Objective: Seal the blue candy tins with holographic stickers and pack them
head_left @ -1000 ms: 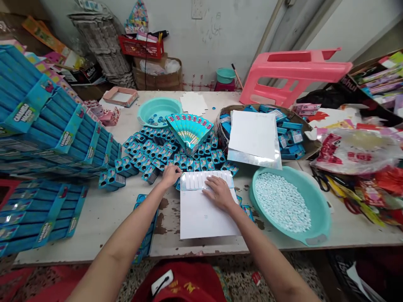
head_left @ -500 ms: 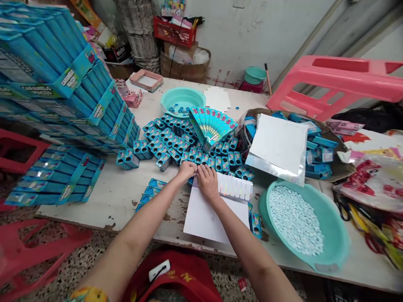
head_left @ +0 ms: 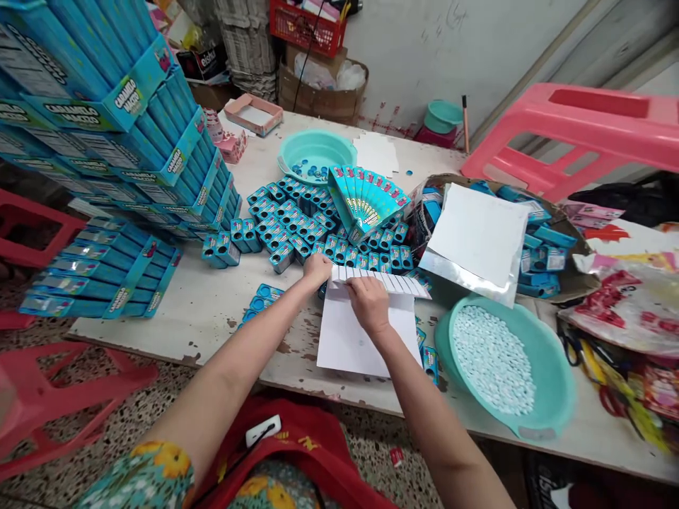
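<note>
A white sheet (head_left: pixel 366 339) lies on the table in front of me, with a row of slit strips (head_left: pixel 392 281) curling up along its far edge. They look like a sheet of clear stickers. My left hand (head_left: pixel 317 270) is closed in a pinch at the left end of that row. Against the strips' lower edge, the bent fingers of my right hand (head_left: pixel 370 302) are pinched; its fingertips are partly hidden. Just beyond both hands stand many small blue boxes (head_left: pixel 286 233) with round holes in their tops. Flat-lying blue boxes (head_left: pixel 262 297) show left of the sheet.
Stacked blue display boxes (head_left: pixel 127 99) rise at the left. A fan of blue cartons (head_left: pixel 366 201) rests on the small boxes, before a green basin (head_left: pixel 318 141). At right are a carton of blue boxes (head_left: pixel 578 272) under white sheets (head_left: pixel 474 233) and a basin (head_left: pixel 556 382) of pale pieces.
The slit strip on the sheet has lifted and curled upward. My right hand has shifted right and toward me, from flat on the sheet to a pinch. The camera view has tilted slightly.
</note>
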